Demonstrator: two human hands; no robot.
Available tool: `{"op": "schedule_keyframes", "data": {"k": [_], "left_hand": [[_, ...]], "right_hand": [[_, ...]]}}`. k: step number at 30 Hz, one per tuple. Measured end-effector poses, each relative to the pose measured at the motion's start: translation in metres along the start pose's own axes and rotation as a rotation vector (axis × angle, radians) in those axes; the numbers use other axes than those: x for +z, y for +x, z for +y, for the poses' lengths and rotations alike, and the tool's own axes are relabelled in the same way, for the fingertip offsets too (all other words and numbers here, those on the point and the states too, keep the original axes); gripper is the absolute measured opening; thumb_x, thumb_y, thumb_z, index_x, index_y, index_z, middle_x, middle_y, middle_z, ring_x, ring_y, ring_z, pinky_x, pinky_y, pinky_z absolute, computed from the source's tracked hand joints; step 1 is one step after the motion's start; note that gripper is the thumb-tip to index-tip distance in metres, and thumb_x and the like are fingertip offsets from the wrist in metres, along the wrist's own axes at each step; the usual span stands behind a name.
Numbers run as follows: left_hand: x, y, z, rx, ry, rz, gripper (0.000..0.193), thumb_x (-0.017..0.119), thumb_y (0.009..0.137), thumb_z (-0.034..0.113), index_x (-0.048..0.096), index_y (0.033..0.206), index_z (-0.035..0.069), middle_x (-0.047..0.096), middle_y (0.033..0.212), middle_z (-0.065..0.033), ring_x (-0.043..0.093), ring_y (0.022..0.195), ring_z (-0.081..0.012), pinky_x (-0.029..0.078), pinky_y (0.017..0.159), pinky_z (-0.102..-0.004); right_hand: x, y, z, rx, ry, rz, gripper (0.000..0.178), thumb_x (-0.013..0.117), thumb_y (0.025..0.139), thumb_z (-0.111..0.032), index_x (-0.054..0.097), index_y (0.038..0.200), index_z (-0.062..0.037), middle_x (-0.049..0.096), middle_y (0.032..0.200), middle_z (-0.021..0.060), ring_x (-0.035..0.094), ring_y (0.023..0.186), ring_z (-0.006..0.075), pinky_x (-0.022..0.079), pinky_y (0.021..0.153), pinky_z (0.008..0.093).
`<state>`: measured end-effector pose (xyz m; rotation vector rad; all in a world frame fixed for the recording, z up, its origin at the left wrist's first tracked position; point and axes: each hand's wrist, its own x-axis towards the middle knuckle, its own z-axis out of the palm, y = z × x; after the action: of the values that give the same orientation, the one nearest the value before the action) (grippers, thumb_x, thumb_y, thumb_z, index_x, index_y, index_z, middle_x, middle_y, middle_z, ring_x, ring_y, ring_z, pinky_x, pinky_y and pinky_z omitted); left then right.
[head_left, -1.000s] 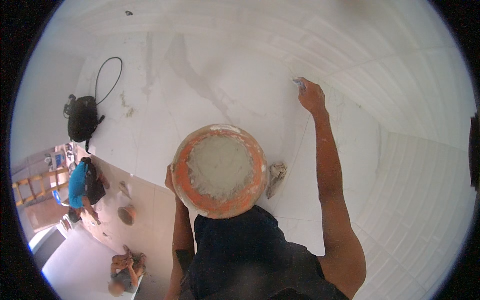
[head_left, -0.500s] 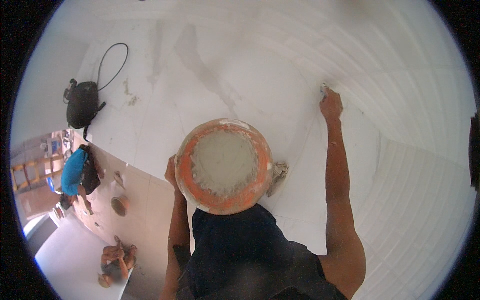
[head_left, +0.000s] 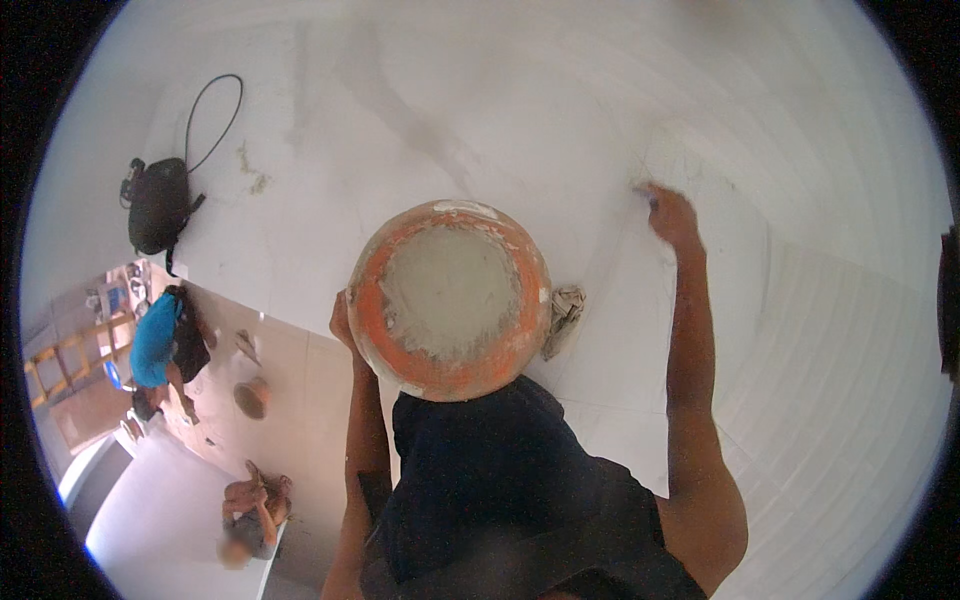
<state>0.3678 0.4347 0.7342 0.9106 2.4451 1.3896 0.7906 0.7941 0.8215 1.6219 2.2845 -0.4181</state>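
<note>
A round orange bowl [head_left: 365, 310], smeared with white, holds smooth grey-white paste [head_left: 455, 285] in front of my body. My left hand [head_left: 341, 320] grips its left side, with most of the fingers hidden by the rim. Stretched out far to the right, my right hand [head_left: 676, 215] is closed at the pale surface [head_left: 600, 150]. Something small and greyish sticks out from its fingertips, too blurred to name. A crumpled greyish cloth [head_left: 566, 310] lies just right of the bowl.
A black bag [head_left: 160, 205] with a looped cable [head_left: 238, 110] lies at the far left. Beyond the white surface's edge, one person in blue [head_left: 155, 340] bends over and another person [head_left: 255, 510] sits low. A bucket [head_left: 250, 398] stands on the floor there.
My right hand has drawn slightly back toward me and to the right. The bowl, still in my left hand, sits a little higher in view.
</note>
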Motion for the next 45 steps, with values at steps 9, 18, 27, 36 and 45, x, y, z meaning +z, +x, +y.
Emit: {"op": "schedule_keyframes", "data": {"k": [9,18,27,36,45], "left_hand": [[0.006,0.007,-0.001,0.015,-0.039,0.001,0.027,0.062,0.089,0.026,0.065,0.096,0.000,0.067,0.080,-0.0088,0.059,0.066,-0.0150,0.048,0.062,-0.0275],[0.015,0.013,0.003,0.041,-0.045,-0.011,0.025,0.063,0.088,0.025,0.065,0.095,0.001,0.066,0.080,-0.0084,0.059,0.065,-0.0148,0.048,0.062,-0.0274],[0.003,0.008,0.000,0.013,-0.011,-0.008,0.024,0.064,0.087,0.024,0.065,0.094,0.001,0.066,0.079,-0.0081,0.059,0.065,-0.0145,0.047,0.061,-0.0274],[0.004,0.012,0.004,0.006,-0.004,-0.034,0.023,0.065,0.086,0.023,0.065,0.093,0.001,0.066,0.078,-0.0078,0.059,0.064,-0.0143,0.047,0.061,-0.0273],[-0.004,0.010,0.006,-0.004,0.033,-0.045,0.021,0.066,0.085,0.022,0.065,0.091,0.001,0.066,0.078,-0.0075,0.058,0.064,-0.0140,0.047,0.060,-0.0272]], "right_hand": [[0.005,-0.056,-0.014,-0.147,0.361,0.002,0.037,0.054,0.085,-0.004,0.064,0.118,-0.0158,0.065,0.118,0.0124,0.059,0.113,0.0325,0.043,0.100,0.0442],[-0.026,0.121,0.027,-0.065,0.040,0.239,0.039,0.054,0.090,-0.009,0.058,0.128,-0.0155,0.060,0.127,0.0123,0.055,0.119,0.0311,0.042,0.103,0.0423],[0.014,-0.058,-0.022,-0.170,0.099,-0.165,0.039,0.051,0.088,-0.007,0.061,0.124,-0.0168,0.060,0.128,0.0107,0.054,0.121,0.0286,0.041,0.103,0.0447],[0.016,0.026,-0.027,0.370,0.008,0.390,0.031,0.055,0.086,-0.018,0.061,0.115,-0.0080,0.067,0.102,0.0150,0.066,0.093,0.0309,0.052,0.082,0.0452],[-0.023,0.050,-0.039,0.455,0.134,0.238,0.033,0.057,0.083,-0.019,0.061,0.113,-0.0077,0.068,0.098,0.0180,0.065,0.095,0.0343,0.051,0.085,0.0484]]}}
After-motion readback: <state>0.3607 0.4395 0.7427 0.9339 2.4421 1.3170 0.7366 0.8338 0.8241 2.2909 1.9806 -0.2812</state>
